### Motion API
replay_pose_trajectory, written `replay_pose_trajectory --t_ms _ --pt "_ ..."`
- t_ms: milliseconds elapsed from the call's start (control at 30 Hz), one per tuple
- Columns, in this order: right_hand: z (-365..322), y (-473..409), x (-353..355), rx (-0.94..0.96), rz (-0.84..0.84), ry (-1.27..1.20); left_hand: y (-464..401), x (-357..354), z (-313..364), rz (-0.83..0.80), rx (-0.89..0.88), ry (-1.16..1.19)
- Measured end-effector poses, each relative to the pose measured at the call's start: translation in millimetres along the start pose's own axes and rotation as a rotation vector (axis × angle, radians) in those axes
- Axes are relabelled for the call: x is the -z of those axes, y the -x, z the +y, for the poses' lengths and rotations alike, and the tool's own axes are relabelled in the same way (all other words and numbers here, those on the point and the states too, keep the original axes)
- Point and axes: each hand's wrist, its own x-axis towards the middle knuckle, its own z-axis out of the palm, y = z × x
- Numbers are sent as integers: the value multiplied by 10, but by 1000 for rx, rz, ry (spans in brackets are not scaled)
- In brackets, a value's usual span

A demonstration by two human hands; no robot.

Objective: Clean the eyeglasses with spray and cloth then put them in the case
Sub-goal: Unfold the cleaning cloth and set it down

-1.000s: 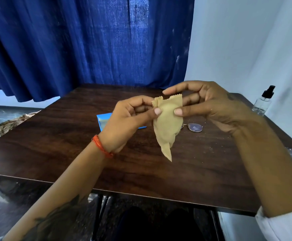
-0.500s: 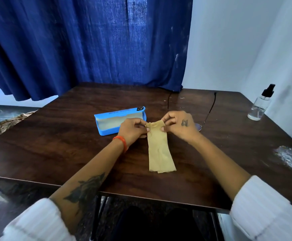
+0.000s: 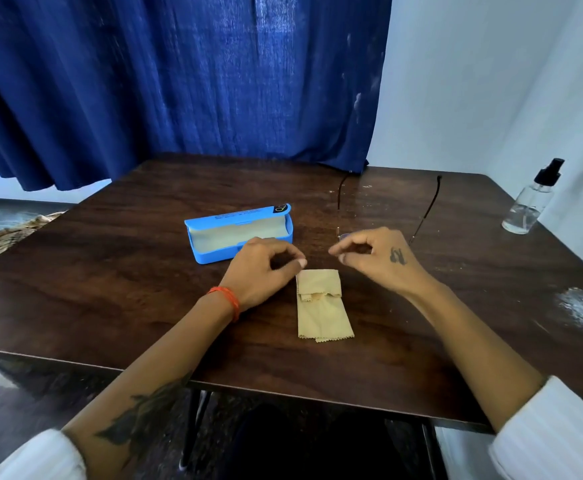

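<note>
Two hands hover over the middle of the dark brown wooden counter (image 3: 110, 289), a little apart from each other and holding nothing. The left hand (image 3: 262, 268) has its fingers loosely curled, its fingertips just at the far left corner of the folded tan microfibre cloth (image 3: 321, 306); whether they touch the cloth cannot be told. The right hand (image 3: 376, 258) is loosely curled too, just beyond the cloth's far right corner. The cloth lies flat toward the near edge, its far end folded back over itself. The open bright blue plastic eyeglass case (image 3: 238, 233) sits left of centre, just behind the left hand. The thin-framed eyeglasses (image 3: 428, 206) lie behind the right hand, temple arms pointing to the far edge, the lenses mostly hidden. A clear plastic spray bottle with a black pump top (image 3: 532, 202) stands upright at the far right corner.
</note>
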Motion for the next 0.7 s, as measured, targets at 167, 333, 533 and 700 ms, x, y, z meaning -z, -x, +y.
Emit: replay_pose_trajectory --t_ms 167,333,533,700 --pt "-14 -46 -102 -92 -290 45 -47 -48 -29 -137 15 -179" --pt "18 -126 -146 63 -90 106 -115 -48 35 -78 1 35" --pt "110 -24 -146 298 126 165 -43 -120 84 89 -278 -68" --pt "169 138 -172 288 22 164 80 -146 53 -7 -278 -22"
